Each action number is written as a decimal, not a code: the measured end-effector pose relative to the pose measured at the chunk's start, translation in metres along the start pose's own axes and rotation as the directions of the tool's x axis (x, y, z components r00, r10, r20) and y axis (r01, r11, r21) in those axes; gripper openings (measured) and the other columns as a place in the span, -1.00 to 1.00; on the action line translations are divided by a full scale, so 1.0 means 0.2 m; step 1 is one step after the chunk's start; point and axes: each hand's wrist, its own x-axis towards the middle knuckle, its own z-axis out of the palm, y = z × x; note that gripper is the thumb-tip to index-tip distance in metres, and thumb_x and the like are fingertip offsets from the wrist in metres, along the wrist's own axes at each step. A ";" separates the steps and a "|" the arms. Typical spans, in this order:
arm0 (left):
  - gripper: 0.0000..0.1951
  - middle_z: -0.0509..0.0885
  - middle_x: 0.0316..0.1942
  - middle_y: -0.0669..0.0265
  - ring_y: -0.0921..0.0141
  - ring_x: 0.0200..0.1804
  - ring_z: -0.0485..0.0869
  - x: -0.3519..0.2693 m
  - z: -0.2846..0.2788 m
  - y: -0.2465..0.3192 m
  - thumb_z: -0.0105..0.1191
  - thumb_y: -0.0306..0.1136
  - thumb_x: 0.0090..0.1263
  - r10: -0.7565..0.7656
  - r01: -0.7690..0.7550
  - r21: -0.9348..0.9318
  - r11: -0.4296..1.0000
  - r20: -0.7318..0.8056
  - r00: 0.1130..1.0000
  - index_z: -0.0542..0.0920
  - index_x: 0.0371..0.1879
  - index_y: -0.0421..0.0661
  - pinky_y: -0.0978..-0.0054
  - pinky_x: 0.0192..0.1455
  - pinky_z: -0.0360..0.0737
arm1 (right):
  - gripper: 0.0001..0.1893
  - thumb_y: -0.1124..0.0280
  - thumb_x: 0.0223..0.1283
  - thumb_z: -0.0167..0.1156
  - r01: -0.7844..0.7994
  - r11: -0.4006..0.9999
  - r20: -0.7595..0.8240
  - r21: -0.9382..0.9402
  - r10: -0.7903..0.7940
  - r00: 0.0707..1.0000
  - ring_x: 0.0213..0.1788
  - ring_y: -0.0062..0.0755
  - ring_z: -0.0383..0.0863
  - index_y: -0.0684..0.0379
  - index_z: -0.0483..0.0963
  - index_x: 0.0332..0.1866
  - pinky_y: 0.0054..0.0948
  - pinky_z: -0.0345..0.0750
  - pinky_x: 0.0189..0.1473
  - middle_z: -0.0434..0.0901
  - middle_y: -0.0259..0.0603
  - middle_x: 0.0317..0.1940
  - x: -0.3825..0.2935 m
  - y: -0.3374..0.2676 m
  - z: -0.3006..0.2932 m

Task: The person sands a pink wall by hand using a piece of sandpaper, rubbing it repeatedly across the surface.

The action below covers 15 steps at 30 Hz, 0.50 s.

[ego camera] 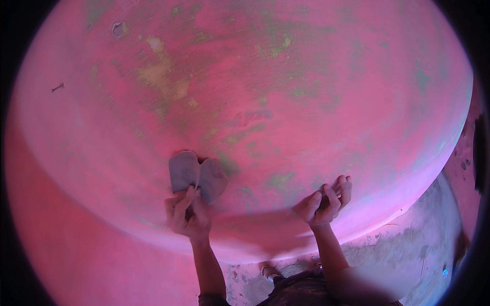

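Before me spreads a broad painted surface (314,134), pink with worn green and yellowish patches. Between the fingertips of my left hand (187,220) is a grey folded sheet (183,170), which looks like sandpaper. It bends into two lobes, and its upper edge lies close to or against the surface. My right hand (325,204) is off to the right beside the lower part of the surface. Its fingers are half curled and apart, with nothing seen in them. Whether it touches the surface I cannot tell.
Toward the upper left, the surface has a small round hole (118,29) and a short dark mark (57,88). A foot in a sandal (270,272) stands on the rough grey floor (405,241) below. A dark object (480,153) is at the right rim.
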 end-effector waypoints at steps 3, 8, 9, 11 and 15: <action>-0.82 0.58 -0.47 0.29 0.33 -0.50 0.52 -0.05 -0.02 0.05 0.11 -0.66 0.16 0.148 -0.123 -0.132 0.984 0.201 0.968 0.68 -0.37 -0.08 0.45 -0.45 0.46 | -0.77 0.49 0.26 -0.02 0.003 1.000 0.004 -0.006 -0.003 1.000 0.39 0.20 0.08 0.32 0.35 -0.02 0.05 0.13 0.36 0.17 0.19 0.26 -0.01 0.00 0.00; -0.82 0.59 -0.47 0.35 0.35 -0.48 0.53 -0.03 -0.08 0.03 0.13 -0.64 0.15 0.156 -0.056 -0.244 0.968 0.414 0.897 0.69 -0.37 -0.05 0.47 -0.53 0.43 | -0.78 0.51 0.25 -0.03 0.024 0.999 0.032 -0.024 -0.023 0.999 0.40 0.21 0.04 0.33 0.34 -0.03 0.07 0.12 0.37 0.16 0.19 0.26 0.00 -0.03 0.02; -0.81 0.57 -0.49 0.36 0.35 -0.48 0.53 0.00 -0.08 0.01 0.14 -0.64 0.13 0.112 -0.091 -0.087 0.992 0.277 0.954 0.69 -0.37 -0.03 0.47 -0.52 0.44 | -0.78 0.51 0.25 -0.03 0.026 0.999 0.037 -0.020 -0.026 0.999 0.40 0.21 0.04 0.33 0.34 -0.03 0.07 0.12 0.37 0.16 0.19 0.26 0.00 -0.03 0.02; -0.81 0.55 -0.51 0.37 0.35 -0.47 0.53 0.03 -0.07 0.01 0.16 -0.63 0.12 0.083 -0.094 0.083 0.992 0.128 0.988 0.70 -0.38 -0.01 0.47 -0.50 0.45 | -0.77 0.52 0.24 -0.04 0.004 1.000 -0.019 0.031 -0.003 1.000 0.41 0.19 0.05 0.32 0.35 -0.02 0.08 0.12 0.37 0.14 0.18 0.28 0.00 -0.02 0.02; -0.85 0.59 -0.47 0.34 0.35 -0.49 0.55 -0.03 -0.02 0.12 0.17 -0.59 0.13 0.060 -0.042 -0.111 0.993 0.164 0.985 0.69 -0.39 -0.02 0.43 -0.49 0.46 | -0.77 0.52 0.24 -0.04 -0.011 0.999 -0.018 0.048 0.011 1.000 0.41 0.17 0.05 0.33 0.35 -0.02 0.08 0.10 0.38 0.14 0.17 0.28 0.02 -0.02 0.00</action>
